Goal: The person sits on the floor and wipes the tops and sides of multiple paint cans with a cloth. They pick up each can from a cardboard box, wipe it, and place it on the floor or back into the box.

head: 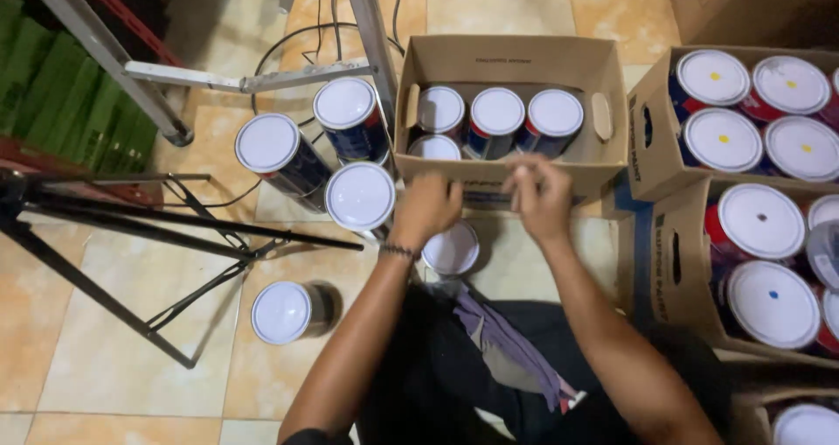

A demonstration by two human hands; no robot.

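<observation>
An open cardboard box [511, 60] stands on the tiled floor in front of me with several white-lidded paint cans [496, 113] inside. My left hand [426, 207] and my right hand [540, 196] both rest on the box's near wall, fingers curled over its top edge. The right hand looks blurred. Just below the hands another white-lidded can [451, 249] stands on the floor between my arms. A dark wristband is on my left wrist.
Three cans [360, 196] stand left of the box, one more can [283, 311] lower left. Cardboard boxes full of cans [651, 148] line the right side. A black tripod [131, 226] and a metal ladder leg [105, 52] occupy the left, with cables behind.
</observation>
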